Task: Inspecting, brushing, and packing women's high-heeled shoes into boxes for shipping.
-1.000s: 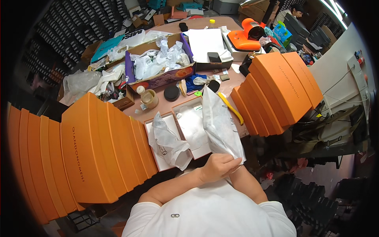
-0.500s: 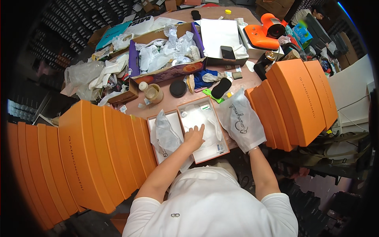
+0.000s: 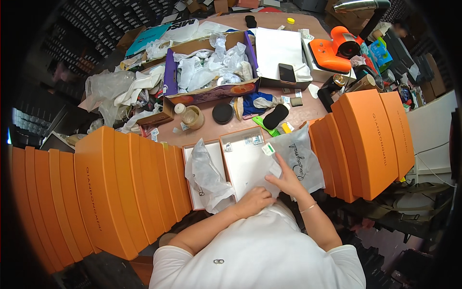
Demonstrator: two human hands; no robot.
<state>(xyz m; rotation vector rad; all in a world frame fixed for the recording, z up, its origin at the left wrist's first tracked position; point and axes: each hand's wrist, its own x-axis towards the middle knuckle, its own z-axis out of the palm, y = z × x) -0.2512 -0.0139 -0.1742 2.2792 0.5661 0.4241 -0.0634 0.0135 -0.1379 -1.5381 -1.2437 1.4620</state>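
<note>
See R hand [image 3: 285,177] spread, thumb apart, w/ packet [image 3: 268,149] just by fingertips, near R edge of box [image 3: 246,166]; see L hand [image 3: 254,201] curled at near edge, can't tell if pinching. Prob. best: steady box w/ L, guide packet lightly, avoid snagging bag [image 3: 310,174] at R.

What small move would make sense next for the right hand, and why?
Probably the right hand should bring thumb and index finger together on the small white-and-green packet: it shows right by the index fingertip, while thumb and index stand apart.
</note>
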